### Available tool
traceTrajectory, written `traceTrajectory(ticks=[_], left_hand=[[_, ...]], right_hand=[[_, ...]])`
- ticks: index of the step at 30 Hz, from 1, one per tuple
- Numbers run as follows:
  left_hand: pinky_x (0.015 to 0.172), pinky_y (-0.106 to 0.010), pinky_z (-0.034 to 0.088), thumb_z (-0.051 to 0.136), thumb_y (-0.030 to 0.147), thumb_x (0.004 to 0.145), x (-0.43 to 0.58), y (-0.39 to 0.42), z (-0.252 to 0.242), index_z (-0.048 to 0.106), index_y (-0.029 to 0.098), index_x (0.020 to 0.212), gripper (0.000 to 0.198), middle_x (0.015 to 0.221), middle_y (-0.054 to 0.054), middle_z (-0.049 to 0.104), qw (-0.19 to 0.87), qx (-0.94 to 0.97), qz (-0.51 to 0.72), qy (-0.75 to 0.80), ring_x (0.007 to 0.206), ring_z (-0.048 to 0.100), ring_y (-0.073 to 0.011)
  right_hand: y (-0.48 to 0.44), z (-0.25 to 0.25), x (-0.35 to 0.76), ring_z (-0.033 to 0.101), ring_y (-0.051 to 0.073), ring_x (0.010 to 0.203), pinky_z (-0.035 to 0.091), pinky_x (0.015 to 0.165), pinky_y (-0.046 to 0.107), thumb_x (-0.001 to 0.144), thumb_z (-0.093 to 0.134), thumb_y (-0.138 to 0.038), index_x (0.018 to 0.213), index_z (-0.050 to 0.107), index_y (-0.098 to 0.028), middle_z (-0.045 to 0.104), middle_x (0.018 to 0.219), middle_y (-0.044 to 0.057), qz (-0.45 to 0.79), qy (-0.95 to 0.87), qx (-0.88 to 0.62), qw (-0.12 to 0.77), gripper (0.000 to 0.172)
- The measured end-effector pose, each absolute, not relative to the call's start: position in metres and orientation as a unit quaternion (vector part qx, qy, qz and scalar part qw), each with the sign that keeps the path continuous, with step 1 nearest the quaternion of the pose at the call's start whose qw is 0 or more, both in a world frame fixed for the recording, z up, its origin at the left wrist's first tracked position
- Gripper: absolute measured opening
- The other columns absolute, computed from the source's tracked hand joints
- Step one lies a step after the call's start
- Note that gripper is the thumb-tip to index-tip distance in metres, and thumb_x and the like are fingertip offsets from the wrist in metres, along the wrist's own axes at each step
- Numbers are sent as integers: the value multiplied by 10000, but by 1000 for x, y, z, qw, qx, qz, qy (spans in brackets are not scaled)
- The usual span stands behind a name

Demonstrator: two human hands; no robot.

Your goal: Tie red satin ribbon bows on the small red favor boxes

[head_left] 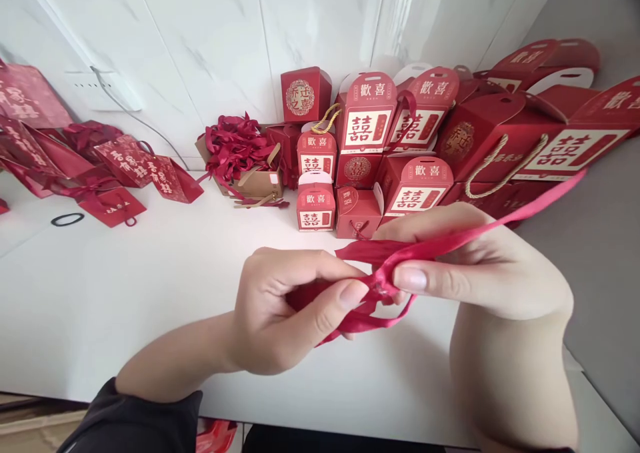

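Note:
A red ribbon (450, 241) is pinched between my two hands above the white table. My left hand (285, 306) is closed, its thumb and forefinger gripping the ribbon near a gathered knot; more red material sits inside the palm, mostly hidden. Close beside it, my right hand (480, 266) is closed too, with its thumb pressing the ribbon at the same gathered spot. One ribbon end stretches up to the right past my right wrist. A loop of it hangs below the fingers.
Red gift boxes (367, 116) stand stacked against the tiled wall at the back right. A cardboard box (257, 185) heaped with red ribbons (237, 149) is at the back centre. Several red bags (175, 178) lie at left, near a black ring (67, 219).

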State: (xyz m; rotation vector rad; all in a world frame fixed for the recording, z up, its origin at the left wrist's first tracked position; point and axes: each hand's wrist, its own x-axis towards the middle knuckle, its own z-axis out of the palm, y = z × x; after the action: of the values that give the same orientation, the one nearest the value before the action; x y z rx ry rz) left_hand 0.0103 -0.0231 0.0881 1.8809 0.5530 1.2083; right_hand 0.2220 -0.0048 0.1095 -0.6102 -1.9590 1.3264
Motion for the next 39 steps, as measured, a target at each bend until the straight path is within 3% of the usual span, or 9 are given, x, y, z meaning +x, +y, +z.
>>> traceTrajectory(ticks=[5, 8, 11, 14, 18, 22, 29, 32, 39], left_hand=[[360, -171, 380, 593, 146, 871, 11, -19, 88, 703, 134, 810, 127, 534, -10, 642, 345, 776, 492, 191, 382, 510, -72], [400, -183, 429, 608, 157, 866, 11, -15, 87, 697, 140, 811, 106, 556, -15, 633, 304, 802, 492, 150, 426, 537, -84], [422, -189, 483, 647, 180, 848, 10, -12, 84, 698, 155, 819, 64, 894, -87, 716, 259, 827, 486, 113, 438, 546, -58], [402, -192, 505, 654, 173, 846, 8, -9, 80, 706, 171, 866, 56, 1192, -123, 669, 239, 843, 473, 91, 399, 515, -22], [595, -225, 625, 625, 163, 875, 11, -5, 79, 711, 180, 903, 92, 1089, -111, 731, 232, 861, 451, 43, 637, 711, -143], [690, -230, 636, 603, 146, 890, 16, -1, 80, 713, 168, 928, 118, 984, -101, 756, 230, 860, 453, 41, 774, 739, -170], [717, -215, 610, 646, 34, 811, 17, 12, 71, 735, 201, 981, 255, 980, -47, 754, 203, 870, 437, 103, 819, 717, -151], [719, -205, 600, 663, 12, 783, 18, 15, 65, 744, 205, 977, 285, 970, -32, 754, 194, 870, 434, 132, 819, 708, -143], [766, -263, 612, 679, 61, 790, 24, 19, 57, 754, 241, 990, 280, 966, -16, 756, 200, 858, 443, 167, 851, 708, -172]], right_hand=[[-4, 109, 224, 623, 124, 649, 518, 573, 222, 895, 632, -284, 811, 712, -162, 662, 709, 6, 533, -742, -224, 340, 169], [-4, 105, 224, 624, 128, 654, 530, 596, 233, 906, 619, -288, 761, 705, -151, 657, 690, 9, 545, -719, -240, 359, 217], [-3, 102, 225, 624, 134, 646, 538, 601, 242, 918, 603, -323, 715, 697, -165, 653, 669, 8, 554, -714, -254, 346, 274], [0, 102, 226, 613, 134, 634, 533, 594, 242, 917, 598, -388, 694, 688, -184, 648, 663, 5, 560, -729, -234, 316, 315], [8, 102, 226, 549, 98, 571, 483, 542, 206, 934, 577, -362, 644, 646, -172, 594, 607, -17, 568, -743, -212, 282, 354], [17, 98, 226, 541, 91, 570, 458, 550, 204, 948, 550, -388, 688, 649, -148, 593, 600, -24, 546, -769, -223, 245, 367], [-11, 54, 239, 574, 162, 658, 359, 587, 278, 970, 461, -391, 759, 664, -169, 670, 752, 56, 208, -763, -592, 158, 367], [-42, 25, 270, 629, 206, 730, 386, 629, 303, 955, 459, -344, 854, 707, -192, 711, 867, 83, 187, -702, -679, 106, 308], [-103, -53, 384, 665, 310, 905, 472, 769, 390, 917, 437, -445, 1085, 702, -180, 733, 980, 135, 85, -390, -886, 238, 410]])
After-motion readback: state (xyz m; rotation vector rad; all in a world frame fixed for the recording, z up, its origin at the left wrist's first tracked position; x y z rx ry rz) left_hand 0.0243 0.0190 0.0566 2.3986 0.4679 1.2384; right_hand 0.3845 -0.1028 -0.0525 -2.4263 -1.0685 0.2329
